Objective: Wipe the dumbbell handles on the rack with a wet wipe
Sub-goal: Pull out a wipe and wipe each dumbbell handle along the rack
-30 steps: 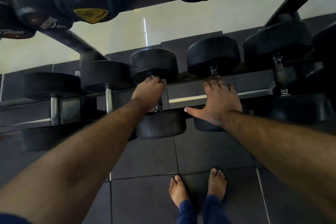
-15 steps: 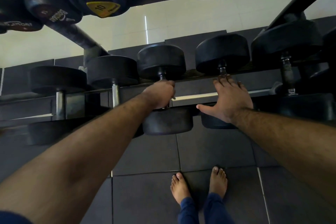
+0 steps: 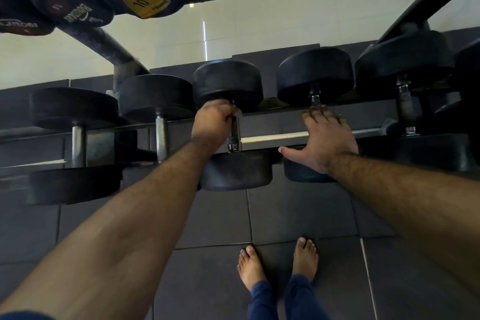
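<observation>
A black dumbbell [image 3: 228, 83] lies across the lower rack rail [image 3: 272, 135], its metal handle [image 3: 235, 131] pointing toward me. My left hand [image 3: 213, 122] grips that handle at its far end, just under the far head. A pale scrap that looks like the wet wipe [image 3: 237, 112] shows at the fingertips. The neighbouring dumbbell [image 3: 314, 75] sits to the right. My right hand [image 3: 327, 138] rests flat on its handle, fingers straight and thumb spread toward the left. That handle is mostly hidden under the palm.
More black dumbbells stand on the same tier to the left [image 3: 155, 96] and right [image 3: 405, 65]. An upper tier overhead carries dumbbells with yellow "10" labels [image 3: 142, 2]. My bare feet [image 3: 252, 267] stand on dark floor tiles below the rack.
My left hand has slid along the handle away from me, from near its middle up to the far head. My right hand has stayed flat on the neighbouring handle.
</observation>
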Motion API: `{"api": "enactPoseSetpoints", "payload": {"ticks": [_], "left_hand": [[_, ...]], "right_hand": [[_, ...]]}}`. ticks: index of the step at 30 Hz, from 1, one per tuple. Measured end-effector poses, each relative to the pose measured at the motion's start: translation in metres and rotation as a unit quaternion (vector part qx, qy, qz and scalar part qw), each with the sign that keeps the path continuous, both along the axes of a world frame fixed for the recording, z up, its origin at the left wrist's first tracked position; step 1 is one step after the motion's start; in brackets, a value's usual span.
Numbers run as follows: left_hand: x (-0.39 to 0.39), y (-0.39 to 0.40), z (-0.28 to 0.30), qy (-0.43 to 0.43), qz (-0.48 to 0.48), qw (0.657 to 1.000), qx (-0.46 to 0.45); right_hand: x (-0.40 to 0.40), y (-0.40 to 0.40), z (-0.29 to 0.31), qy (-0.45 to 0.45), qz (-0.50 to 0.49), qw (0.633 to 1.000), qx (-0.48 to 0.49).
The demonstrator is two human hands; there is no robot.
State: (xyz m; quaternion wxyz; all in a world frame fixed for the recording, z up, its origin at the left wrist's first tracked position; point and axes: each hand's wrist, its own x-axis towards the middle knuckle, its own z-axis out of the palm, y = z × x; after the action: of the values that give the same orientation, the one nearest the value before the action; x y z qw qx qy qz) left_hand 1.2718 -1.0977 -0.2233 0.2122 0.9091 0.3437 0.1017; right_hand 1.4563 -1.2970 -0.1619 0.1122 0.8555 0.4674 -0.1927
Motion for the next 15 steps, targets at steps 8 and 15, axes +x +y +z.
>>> {"api": "enactPoseSetpoints", "payload": {"ticks": [8,15], "left_hand": [[-0.041,0.016,0.01,0.153,-0.174,0.952,-0.198],[-0.016,0.001,0.001,-0.01,0.063,0.996,-0.064]], "right_hand": [[0.0,-0.002,-0.003,0.006,-0.005,1.0,-0.005],[0.0,0.0,-0.002,0.006,-0.011,1.0,-0.006]]}}
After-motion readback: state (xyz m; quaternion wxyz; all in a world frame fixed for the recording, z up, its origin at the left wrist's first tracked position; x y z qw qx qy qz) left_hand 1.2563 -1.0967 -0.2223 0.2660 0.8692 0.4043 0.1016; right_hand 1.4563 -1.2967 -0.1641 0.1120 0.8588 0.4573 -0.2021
